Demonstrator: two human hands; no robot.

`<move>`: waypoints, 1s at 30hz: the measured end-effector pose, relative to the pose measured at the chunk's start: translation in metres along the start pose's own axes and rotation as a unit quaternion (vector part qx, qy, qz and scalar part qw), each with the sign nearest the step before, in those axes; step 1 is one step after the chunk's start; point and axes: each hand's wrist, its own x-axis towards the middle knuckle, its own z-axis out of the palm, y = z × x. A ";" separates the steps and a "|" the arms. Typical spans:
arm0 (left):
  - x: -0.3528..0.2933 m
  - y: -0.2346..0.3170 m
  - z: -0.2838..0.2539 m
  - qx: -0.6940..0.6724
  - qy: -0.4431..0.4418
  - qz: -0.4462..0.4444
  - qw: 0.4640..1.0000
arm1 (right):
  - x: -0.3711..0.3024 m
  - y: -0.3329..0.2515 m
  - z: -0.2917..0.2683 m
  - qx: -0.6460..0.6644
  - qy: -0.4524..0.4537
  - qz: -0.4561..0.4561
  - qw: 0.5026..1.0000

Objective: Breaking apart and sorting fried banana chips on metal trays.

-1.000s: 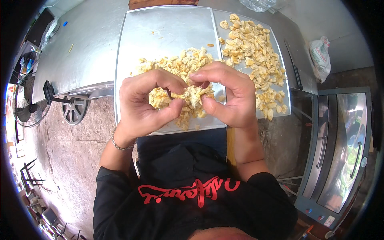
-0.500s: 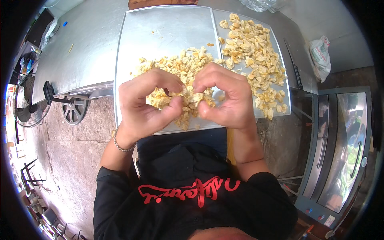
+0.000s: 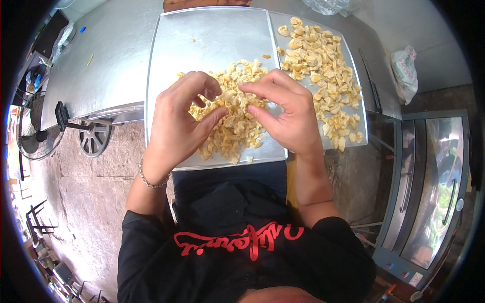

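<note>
Lying below | yellow pieces (image 3: 233, 130) | between left grip (image 3: 180, 115) and right grip (image 3: 293, 114)

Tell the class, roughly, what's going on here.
Someone's bare left hand and right hand are over a pile of pale yellow pieces on a tray. Both hands face inward, thumbs and fingers apart, with nothing clearly held between them. More yellow chunks lie spread on a second tray to the right.
</note>
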 end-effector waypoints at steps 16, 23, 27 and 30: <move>-0.004 -0.011 0.002 0.114 -0.040 -0.004 0.993 | 0.002 0.006 -0.001 -0.060 -0.011 -0.017 0.998; -0.002 -0.007 -0.004 0.138 -0.074 -0.018 0.988 | 0.003 0.003 -0.007 -0.096 -0.036 0.000 0.995; -0.003 -0.009 0.000 0.126 -0.077 -0.029 0.989 | 0.000 0.010 -0.002 -0.080 -0.037 -0.011 0.996; -0.004 -0.011 0.003 0.103 -0.036 0.001 0.994 | 0.002 0.008 -0.002 -0.080 -0.037 -0.014 0.996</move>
